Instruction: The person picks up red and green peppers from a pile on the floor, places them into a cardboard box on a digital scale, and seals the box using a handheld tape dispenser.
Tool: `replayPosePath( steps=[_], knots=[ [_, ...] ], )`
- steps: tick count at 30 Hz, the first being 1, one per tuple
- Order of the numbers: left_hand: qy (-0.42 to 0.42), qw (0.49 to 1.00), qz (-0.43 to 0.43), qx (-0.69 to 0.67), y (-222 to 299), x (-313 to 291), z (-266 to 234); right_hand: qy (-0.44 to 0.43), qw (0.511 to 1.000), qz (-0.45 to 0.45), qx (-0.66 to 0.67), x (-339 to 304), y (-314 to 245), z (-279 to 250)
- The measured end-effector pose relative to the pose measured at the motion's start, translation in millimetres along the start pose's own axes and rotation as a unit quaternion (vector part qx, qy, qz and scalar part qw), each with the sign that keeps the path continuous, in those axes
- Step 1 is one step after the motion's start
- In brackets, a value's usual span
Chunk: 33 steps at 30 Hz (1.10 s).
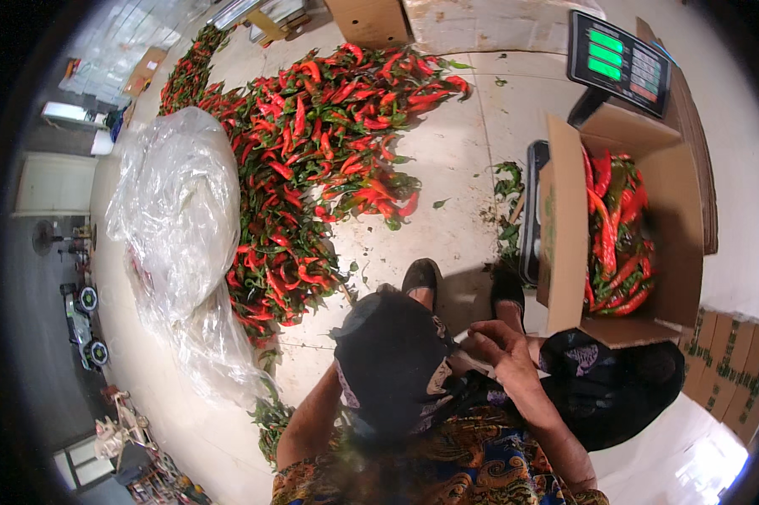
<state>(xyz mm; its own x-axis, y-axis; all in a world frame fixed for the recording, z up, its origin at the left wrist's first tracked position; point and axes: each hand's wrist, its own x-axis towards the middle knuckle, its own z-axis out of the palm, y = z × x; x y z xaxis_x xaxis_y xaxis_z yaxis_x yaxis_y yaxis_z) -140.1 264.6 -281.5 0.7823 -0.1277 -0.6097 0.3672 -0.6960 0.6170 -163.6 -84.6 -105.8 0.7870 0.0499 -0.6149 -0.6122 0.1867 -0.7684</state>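
My right hand (506, 353) is above my lap between the knees, fingers bent and pressed together. A small pale bit shows at its fingertips, too unclear to name. My left forearm (310, 421) passes behind my dark-clothed left knee (388, 362), which hides the left hand and its fingers. To my right, an open cardboard box (564, 227) holds long red peppers (619, 244), some partly green. It stands on a platform scale (534, 210) with a lit green display (619, 67). Ahead and left, a large heap of red and green peppers (312, 143) covers the floor.
Clear plastic sheeting (181, 210) lies crumpled along the heap's left side. Loose green leaves and peppers (508, 202) lie beside the scale. Flattened cartons (733, 362) are at the right. A brown carton (369, 21) stands beyond the heap, and a wheeled toy-like vehicle (85, 328) is far left.
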Motion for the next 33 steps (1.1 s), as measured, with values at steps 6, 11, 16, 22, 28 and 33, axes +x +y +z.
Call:
replayPosePath(
  steps=[6, 11, 16, 22, 28, 33],
  knots=[
    [0.198, 0.966, 0.105, 0.126, 19, 106, -34, -0.007, 0.991, 0.125, 0.048, 52, -13, 19],
    [0.350, 0.902, 0.201, 0.156, 73, 172, -76, -0.033, 0.986, 0.163, 0.029, 91, -13, 31],
    [0.384, 0.857, 0.266, 0.215, 146, 216, -86, -0.035, 0.986, 0.149, 0.071, 123, 9, 28],
    [0.293, 0.914, 0.211, 0.183, 153, 236, -73, -0.020, 0.982, 0.165, 0.086, 141, 13, 28],
    [0.294, 0.942, 0.130, -0.093, 150, 176, -65, -0.020, 0.981, 0.154, 0.115, 153, 16, 21],
    [0.153, 0.932, 0.029, -0.326, 152, 130, -41, -0.052, 0.979, 0.142, 0.140, 165, 7, 22]
  ],
)
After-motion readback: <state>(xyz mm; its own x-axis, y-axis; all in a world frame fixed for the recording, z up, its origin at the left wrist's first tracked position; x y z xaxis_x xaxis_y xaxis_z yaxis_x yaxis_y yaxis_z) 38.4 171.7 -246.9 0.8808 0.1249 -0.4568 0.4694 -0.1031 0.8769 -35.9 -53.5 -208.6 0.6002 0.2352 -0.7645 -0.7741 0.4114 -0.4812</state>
